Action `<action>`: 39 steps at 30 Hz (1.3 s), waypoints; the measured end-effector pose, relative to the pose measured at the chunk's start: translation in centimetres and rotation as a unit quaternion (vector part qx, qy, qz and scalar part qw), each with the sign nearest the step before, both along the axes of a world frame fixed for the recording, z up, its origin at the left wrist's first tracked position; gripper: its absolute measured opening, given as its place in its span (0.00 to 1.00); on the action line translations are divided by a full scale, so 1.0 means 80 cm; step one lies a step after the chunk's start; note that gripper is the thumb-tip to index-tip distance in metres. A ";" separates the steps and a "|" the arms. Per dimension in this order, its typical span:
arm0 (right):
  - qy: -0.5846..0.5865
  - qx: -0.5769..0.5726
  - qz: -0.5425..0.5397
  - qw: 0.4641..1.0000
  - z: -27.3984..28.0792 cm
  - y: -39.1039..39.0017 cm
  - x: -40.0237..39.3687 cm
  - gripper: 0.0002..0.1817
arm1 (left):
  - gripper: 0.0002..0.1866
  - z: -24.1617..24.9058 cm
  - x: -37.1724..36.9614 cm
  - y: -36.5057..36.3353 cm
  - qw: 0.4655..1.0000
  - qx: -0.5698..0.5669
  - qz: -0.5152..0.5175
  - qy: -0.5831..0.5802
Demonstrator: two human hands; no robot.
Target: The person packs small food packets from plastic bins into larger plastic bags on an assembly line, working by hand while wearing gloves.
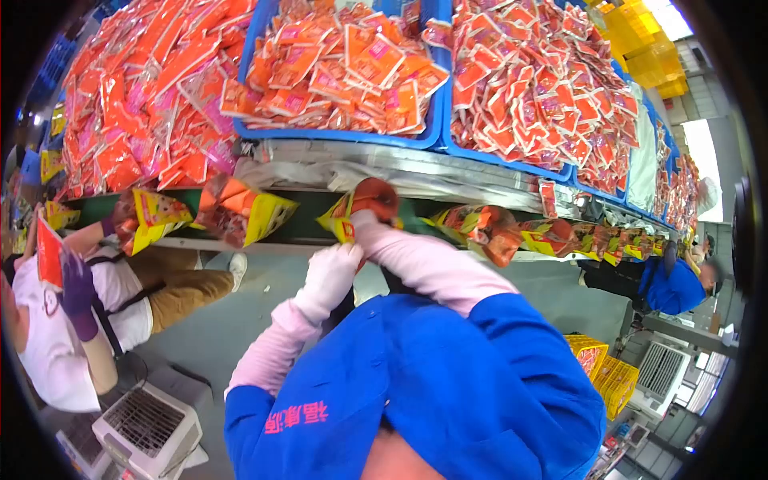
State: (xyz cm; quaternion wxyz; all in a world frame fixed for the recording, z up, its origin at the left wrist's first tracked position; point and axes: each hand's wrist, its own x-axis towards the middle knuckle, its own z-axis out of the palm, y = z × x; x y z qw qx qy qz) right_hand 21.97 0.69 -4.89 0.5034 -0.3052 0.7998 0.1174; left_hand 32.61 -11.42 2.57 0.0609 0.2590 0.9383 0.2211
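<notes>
A yellow-and-red plastic bag (342, 222) lies on the green conveyor belt (308, 210) right in front of me, its red-brown end toward the far side. My left hand (332, 274), in a white glove, is closed with its fingertips pinched on the bag's near edge. My right hand (366, 220) reaches in from the right at the bag; its fingers are hidden by the bag, so whether they grip anything does not show. Another filled yellow-and-red bag (248, 211) rests left of it, and one more bag (472, 224) sits to the right.
Blue crates (436, 132) heaped with small red packets (376, 60) line the far side of the belt. Larger red packets (144, 96) pile at the left. Co-workers stand left (88, 320) and right (672, 280). Yellow crates (614, 384) and a fan unit (148, 428) are on the floor.
</notes>
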 end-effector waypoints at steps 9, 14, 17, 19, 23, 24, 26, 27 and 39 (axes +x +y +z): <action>0.358 -0.328 -0.371 0.791 0.238 0.201 -0.030 0.12 | 0.11 0.099 -0.023 -0.033 0.929 0.283 0.187 -0.147; 0.561 -0.240 -0.332 0.719 0.141 0.323 -0.126 0.15 | 0.11 0.139 -0.067 0.085 0.891 0.432 0.054 -0.128; 0.523 -0.185 -0.390 0.735 0.095 0.336 -0.142 0.15 | 0.12 0.109 -0.087 0.153 0.919 0.380 -0.094 -0.049; 0.533 -0.235 -0.429 0.690 0.126 0.344 -0.113 0.11 | 0.17 0.061 -0.094 0.178 0.969 0.164 -0.183 0.018; 0.416 -0.455 -0.536 0.577 0.211 0.333 -0.054 0.06 | 0.23 0.061 -0.084 0.168 0.979 0.090 -0.178 0.043; 0.337 -0.508 -0.566 0.555 0.219 0.334 -0.040 0.06 | 0.25 0.066 -0.079 0.151 0.975 0.066 -0.206 0.049; 0.228 -0.541 -0.603 0.540 0.228 0.330 -0.008 0.08 | 0.23 0.060 -0.074 0.122 0.965 -0.008 -0.257 0.060; 0.201 -0.529 -0.613 0.551 0.236 0.319 0.012 0.09 | 0.14 0.034 -0.072 0.111 0.962 0.001 -0.250 0.109; 0.071 -0.124 -0.137 0.980 0.099 0.139 0.042 0.12 | 0.01 0.031 -0.069 0.070 0.956 0.090 -0.219 0.173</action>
